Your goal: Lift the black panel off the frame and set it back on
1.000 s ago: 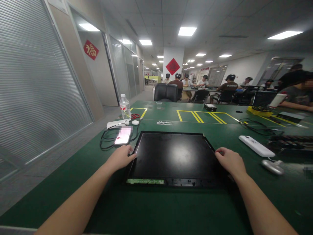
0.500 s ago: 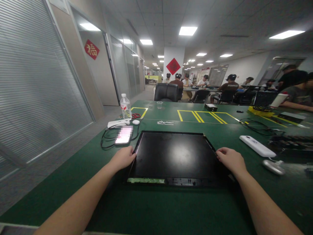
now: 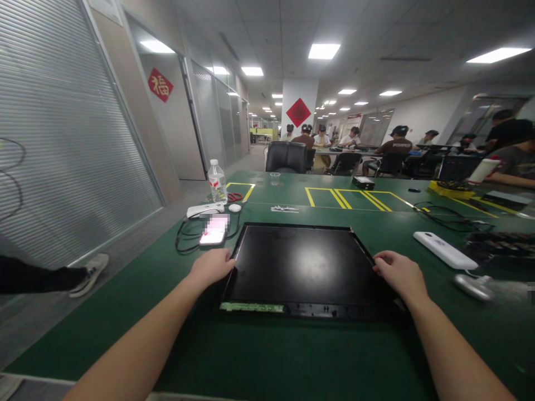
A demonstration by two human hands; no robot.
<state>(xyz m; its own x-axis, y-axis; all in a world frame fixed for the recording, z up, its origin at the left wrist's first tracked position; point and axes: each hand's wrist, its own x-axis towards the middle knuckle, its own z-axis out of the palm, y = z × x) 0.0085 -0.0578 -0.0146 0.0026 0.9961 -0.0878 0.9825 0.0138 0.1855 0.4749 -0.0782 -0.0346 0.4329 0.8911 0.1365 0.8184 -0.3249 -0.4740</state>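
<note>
A black flat display panel (image 3: 292, 267) lies on the green table (image 3: 267, 356) in front of me, with a green circuit board strip (image 3: 251, 307) along the left of its near edge. My left hand (image 3: 212, 267) is closed on the panel's left edge, its thumb on the rim. On the opposite edge my right hand (image 3: 399, 273) grips the rim between thumb and curled fingers. The fingers under the panel are mostly hidden. Just beyond my left hand lies a lit phone (image 3: 214, 231) with a black cable around it.
A water bottle (image 3: 217, 182), red-handled scissors (image 3: 234, 196) and a white power strip (image 3: 204, 210) stand back left. To the right are a white power bank (image 3: 445, 250) and a silver device (image 3: 473, 287). A person's shoe (image 3: 90, 274) shows beside the table's left. People sit at far tables.
A person's leg and shoe have come into view at the left. My view has shifted slightly; both hands keep their hold on the panel, which looks unmoved on the table.
</note>
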